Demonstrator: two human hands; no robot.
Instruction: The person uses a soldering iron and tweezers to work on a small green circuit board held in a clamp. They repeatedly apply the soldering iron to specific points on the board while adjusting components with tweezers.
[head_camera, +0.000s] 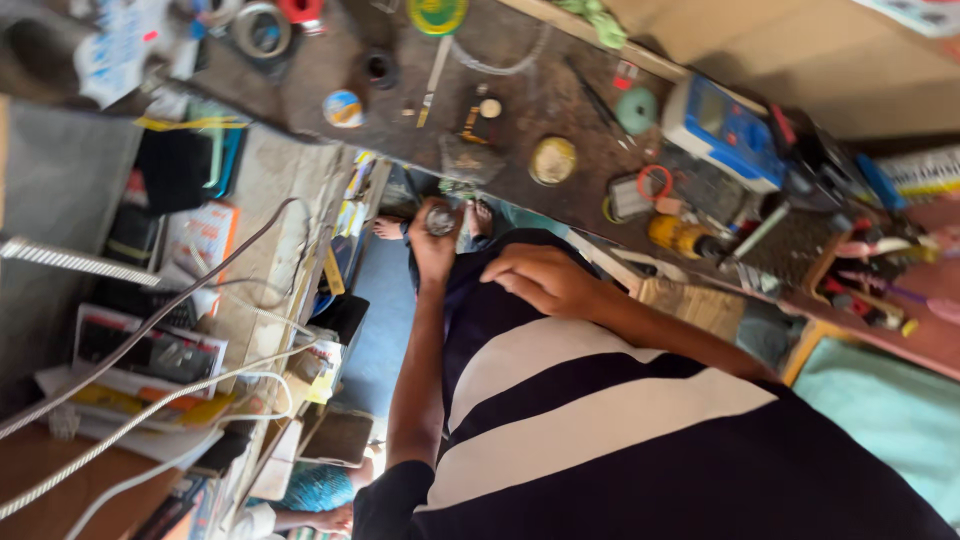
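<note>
**Small round part held at bench edge**

A small round greyish part (441, 220) sits in my left hand (432, 245), fingers closed around it, just below the edge of the dark workbench (540, 100). My right hand (545, 280) rests loosely curled against my striped shirt (600, 400), gripping nothing I can see. On the bench nearby lie a brass-coloured disc (553, 160), a yellow tool (680, 237) and a blue meter (725, 130).
</note>
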